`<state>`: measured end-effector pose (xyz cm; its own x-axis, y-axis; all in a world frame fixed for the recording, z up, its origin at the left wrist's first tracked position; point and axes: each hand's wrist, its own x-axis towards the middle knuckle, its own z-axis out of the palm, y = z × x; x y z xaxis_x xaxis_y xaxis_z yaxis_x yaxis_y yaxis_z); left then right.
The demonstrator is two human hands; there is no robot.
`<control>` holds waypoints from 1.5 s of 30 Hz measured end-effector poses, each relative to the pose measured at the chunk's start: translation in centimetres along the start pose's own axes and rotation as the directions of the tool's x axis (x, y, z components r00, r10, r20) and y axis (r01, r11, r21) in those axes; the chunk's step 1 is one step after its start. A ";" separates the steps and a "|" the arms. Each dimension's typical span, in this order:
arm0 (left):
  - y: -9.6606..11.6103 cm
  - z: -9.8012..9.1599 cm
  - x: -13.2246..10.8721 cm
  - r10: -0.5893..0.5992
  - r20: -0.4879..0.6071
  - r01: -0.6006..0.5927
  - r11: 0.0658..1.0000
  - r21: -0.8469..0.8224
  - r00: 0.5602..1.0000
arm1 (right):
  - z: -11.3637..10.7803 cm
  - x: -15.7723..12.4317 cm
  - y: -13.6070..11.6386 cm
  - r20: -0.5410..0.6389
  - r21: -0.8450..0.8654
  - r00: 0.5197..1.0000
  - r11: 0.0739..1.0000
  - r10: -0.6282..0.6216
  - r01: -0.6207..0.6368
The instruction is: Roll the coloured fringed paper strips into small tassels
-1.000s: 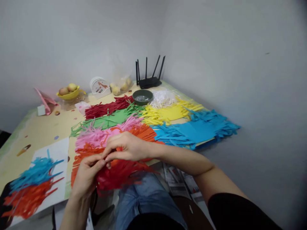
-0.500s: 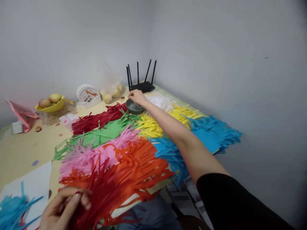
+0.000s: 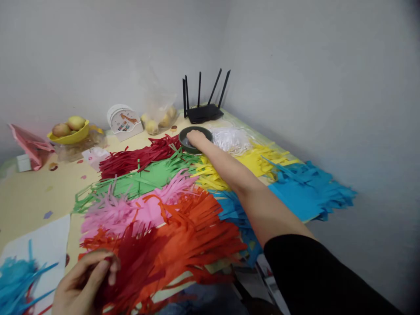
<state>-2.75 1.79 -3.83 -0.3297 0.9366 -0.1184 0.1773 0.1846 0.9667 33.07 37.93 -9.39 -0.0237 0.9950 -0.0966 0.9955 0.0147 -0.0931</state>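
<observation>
My left hand point(image 3: 90, 275) is closed, with thumb and fingers pinching the gathered end of a red fringed paper tassel point(image 3: 136, 260) at the front of the table. Its strips fan out over orange fringed paper point(image 3: 193, 232). My right hand point(image 3: 197, 138) is stretched far forward into a dark round bowl point(image 3: 185, 148). The fingers point down and look drawn together; their tips, and anything between them, are hidden. Something clear and shiny lies in the bowl, too small to name. White stringy material point(image 3: 231, 139) lies just right of the bowl.
Fringed paper in dark red point(image 3: 138, 159), green point(image 3: 157, 175), pink point(image 3: 147, 210), yellow point(image 3: 256, 162) and blue point(image 3: 295, 192) covers the table. Behind stand a black router point(image 3: 204, 113), bagged fruit point(image 3: 160, 120), a giraffe-print holder point(image 3: 126, 124) and a yellow fruit bowl point(image 3: 68, 138). A blue tassel point(image 3: 16, 280) lies front left.
My right hand has come down from above the bowl's rim into it. My left hand still pinches the red tassel, and the view has shifted slightly.
</observation>
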 end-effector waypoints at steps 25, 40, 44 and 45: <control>3.1 4.1 -3.2 0.435 -0.229 -0.482 0.846 -0.229 0.871 | -3.4 -32.0 -19.0 -0.315 0.906 0.838 -0.404 -0.447 0.125; 1.9 1.7 -7.0 0.528 -0.224 -0.561 0.820 -0.116 0.819 | -3.3 -35.4 -19.8 -0.360 0.919 0.807 -0.329 -0.468 0.219; 1.5 2.1 -7.6 0.567 -0.328 -0.621 0.780 -0.079 0.755 | -2.5 -36.5 -20.4 -0.430 0.890 0.810 -0.336 -0.399 0.307; 1.4 2.2 -7.6 0.588 -0.345 -0.641 0.765 -0.055 0.731 | -2.4 -36.7 -20.5 -0.454 0.880 0.807 -0.332 -0.377 0.340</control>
<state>2.09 -4.43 -2.06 -0.4571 0.6909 0.5601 0.2958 -0.4758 0.8283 13.76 1.38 -1.59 -0.3526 0.8426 0.4071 -0.4192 0.2467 -0.8737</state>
